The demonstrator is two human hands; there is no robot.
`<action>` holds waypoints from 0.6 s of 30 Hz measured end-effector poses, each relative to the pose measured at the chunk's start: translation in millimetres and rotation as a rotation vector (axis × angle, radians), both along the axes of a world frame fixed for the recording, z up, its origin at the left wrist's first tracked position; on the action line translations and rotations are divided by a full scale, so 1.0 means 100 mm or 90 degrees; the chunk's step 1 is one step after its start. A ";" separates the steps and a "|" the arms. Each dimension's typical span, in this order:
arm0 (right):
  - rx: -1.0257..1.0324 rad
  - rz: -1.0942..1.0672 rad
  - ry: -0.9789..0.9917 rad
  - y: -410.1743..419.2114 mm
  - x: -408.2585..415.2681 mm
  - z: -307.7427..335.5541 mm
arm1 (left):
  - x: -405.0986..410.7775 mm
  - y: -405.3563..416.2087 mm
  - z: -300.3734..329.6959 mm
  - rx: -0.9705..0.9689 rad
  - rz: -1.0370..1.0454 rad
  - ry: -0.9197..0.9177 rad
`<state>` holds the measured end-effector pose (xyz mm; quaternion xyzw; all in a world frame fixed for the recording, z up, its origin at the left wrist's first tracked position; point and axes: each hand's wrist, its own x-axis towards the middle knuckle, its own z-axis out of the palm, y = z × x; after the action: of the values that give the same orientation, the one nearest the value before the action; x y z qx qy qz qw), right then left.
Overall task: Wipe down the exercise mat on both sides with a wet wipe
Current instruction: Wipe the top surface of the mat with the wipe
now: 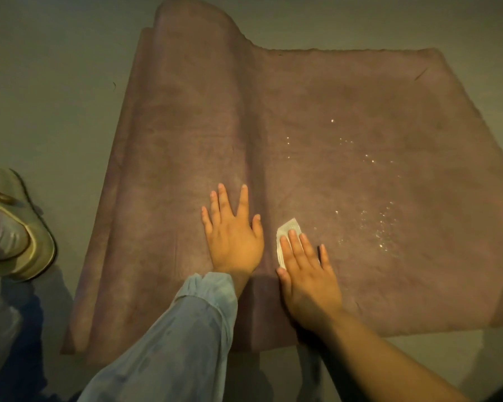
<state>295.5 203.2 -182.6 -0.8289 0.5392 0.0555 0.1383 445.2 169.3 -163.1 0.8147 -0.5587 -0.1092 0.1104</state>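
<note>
A: Mat position?

B: Purple-brown exercise mat (pixel 346 134) on the grey floor (pixel 50 91). Part of it lies flat, spreading out to the right. On the left, a section is folded or curled back on itself, forming a raised hump (pixel 192 91). The hump's crease runs away from the person, from the near edge toward the top of view. The mat's full long axis cannot be read with the fold in place.

A: Surface?

B: Scattered water droplets (pixel 381 227) glint on the flat part, right of the hands.

A: Left hand?

B: Left hand (pixel 233 236), pale blue sleeve (pixel 186 329), lies flat with fingers straight and spread, palm down at the foot of the hump. Holds nothing.

A: Right hand?

B: Right hand (pixel 308 271), bare forearm, fingers straight, pressing a white wet wipe (pixel 286 230) against the flat section. The wipe's corner shows beyond the fingertips, pointing away from the person. The two hands are just beside each other, not touching.

A: Anything else?

B: A foot in a pale sandal (pixel 24 227) on the floor, left of the mat.
</note>
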 end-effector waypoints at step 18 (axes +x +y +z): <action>0.021 -0.055 0.060 -2.08 0.44 0.00 | -0.03 -0.03 -0.03 -0.051 0.001 -0.033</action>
<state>339.3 -5.0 -182.3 -0.7989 0.5795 0.0971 0.1286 442.0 166.5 -166.3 0.8124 -0.5649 -0.0658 0.1287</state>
